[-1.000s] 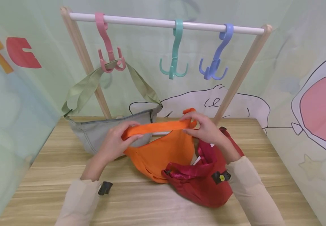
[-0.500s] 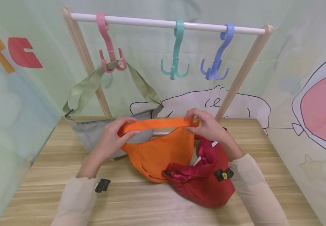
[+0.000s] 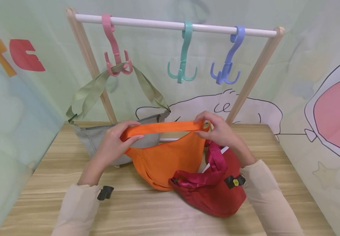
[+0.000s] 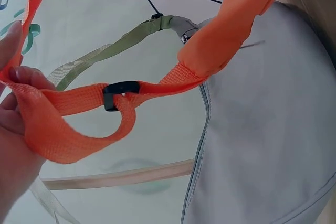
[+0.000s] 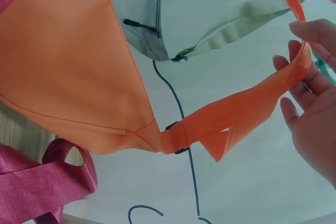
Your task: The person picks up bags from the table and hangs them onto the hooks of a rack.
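An orange shoulder bag [image 3: 167, 160] hangs between my hands, its lower part near the wooden table. My left hand [image 3: 113, 141] grips the left end of its orange strap [image 3: 167, 127], by a loop with a black buckle [image 4: 122, 88]. At the strap's other end, my right hand [image 3: 218, 131] pinches it between thumb and fingers; the right wrist view shows this pinch [image 5: 310, 77] too. The strap's middle runs almost straight. In front of the bag's right side lies a red bag [image 3: 217, 196] with a magenta strap, covering part of the orange cloth.
Behind my left hand, a grey bag [image 3: 99, 136] hangs by its green strap from a pink hook [image 3: 114, 49]. A green hook [image 3: 184, 52] and a blue hook [image 3: 228, 59] hang on the white rail [image 3: 152, 23]. Wooden posts [image 3: 255, 73] support it.
My hands have moved slightly apart and a little upward, drawing the orange strap straighter. The loose strap end by my right hand has dropped from view above the fingers.
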`<state>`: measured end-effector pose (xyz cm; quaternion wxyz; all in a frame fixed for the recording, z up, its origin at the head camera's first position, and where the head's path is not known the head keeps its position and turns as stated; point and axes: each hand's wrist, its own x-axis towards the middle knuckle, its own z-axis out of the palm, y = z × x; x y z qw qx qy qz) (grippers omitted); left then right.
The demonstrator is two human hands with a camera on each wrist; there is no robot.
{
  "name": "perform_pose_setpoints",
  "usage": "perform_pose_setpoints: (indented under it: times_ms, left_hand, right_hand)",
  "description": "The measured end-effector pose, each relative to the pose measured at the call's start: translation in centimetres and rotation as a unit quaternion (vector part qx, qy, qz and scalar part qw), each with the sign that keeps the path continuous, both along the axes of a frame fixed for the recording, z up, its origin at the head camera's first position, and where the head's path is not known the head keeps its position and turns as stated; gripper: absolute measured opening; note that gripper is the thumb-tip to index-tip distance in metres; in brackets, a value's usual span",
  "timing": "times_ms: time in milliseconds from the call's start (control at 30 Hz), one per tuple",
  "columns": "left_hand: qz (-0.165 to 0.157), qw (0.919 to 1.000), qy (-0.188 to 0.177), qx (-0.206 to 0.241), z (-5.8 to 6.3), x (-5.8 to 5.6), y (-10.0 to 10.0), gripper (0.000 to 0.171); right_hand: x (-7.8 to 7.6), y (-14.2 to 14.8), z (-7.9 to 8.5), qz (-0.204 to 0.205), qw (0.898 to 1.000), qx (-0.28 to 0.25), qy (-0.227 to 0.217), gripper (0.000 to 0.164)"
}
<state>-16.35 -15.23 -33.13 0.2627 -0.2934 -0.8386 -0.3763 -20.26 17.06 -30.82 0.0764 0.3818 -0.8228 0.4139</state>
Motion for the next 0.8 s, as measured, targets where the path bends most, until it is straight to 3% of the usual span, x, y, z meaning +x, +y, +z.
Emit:
perform_pose_setpoints:
  times_ms: [400, 800]
  left_hand:
    - [-0.008, 1.0, 0.0, 0.001, 0.42, -0.23, -0.03, 0.036]
    - [-0.015, 0.9998, 0.015, 0.006, 0.98, -0.5, 0.01, 0.04]
  right_hand:
    - [-0.08, 0.2, 0.36, 0.012, 1.0, -0.025, -0.002, 0.023]
    - [-0.18, 0.29, 0.83, -0.009, 1.0, -0.018, -0.02, 0.025]
